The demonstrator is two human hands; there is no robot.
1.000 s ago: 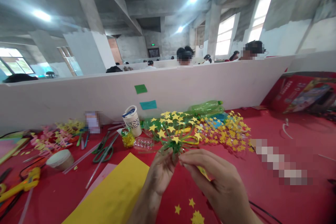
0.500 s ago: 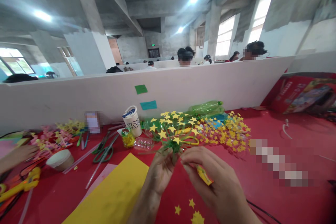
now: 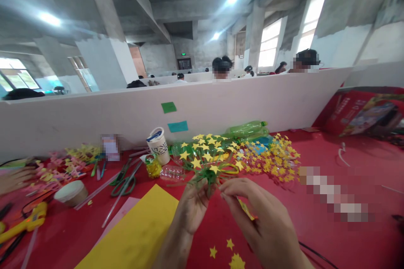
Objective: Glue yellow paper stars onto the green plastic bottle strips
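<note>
My left hand [image 3: 197, 201] is closed round the base of a green plastic spray [image 3: 208, 173] whose strips fan upward and outward. Yellow stars [image 3: 196, 163] are at the tips of its strips. Close to the spray's right side, my right hand [image 3: 257, 208] has its thumb and index finger pinched together; anything between the fingertips is too small to make out. A yellow-orange object [image 3: 248, 209] shows partly inside that hand's curled fingers. Loose yellow stars [image 3: 230, 243] lie on the red table below the hands.
Yellow sheets [image 3: 139, 227] lie at front left, scissors [image 3: 124, 185] behind them. A white cup [image 3: 160, 147] and green bottles [image 3: 248, 129] stand or lie near the partition [image 3: 126, 111]. Glue gun [image 3: 34, 218] and another person's hand [image 3: 17, 178] are left; a finished-looking star bunch [image 3: 280, 157] is right.
My right hand has shifted slightly right, and a star at the spray's right edge sits lower and further right. The other person's hand at the left has moved back a little.
</note>
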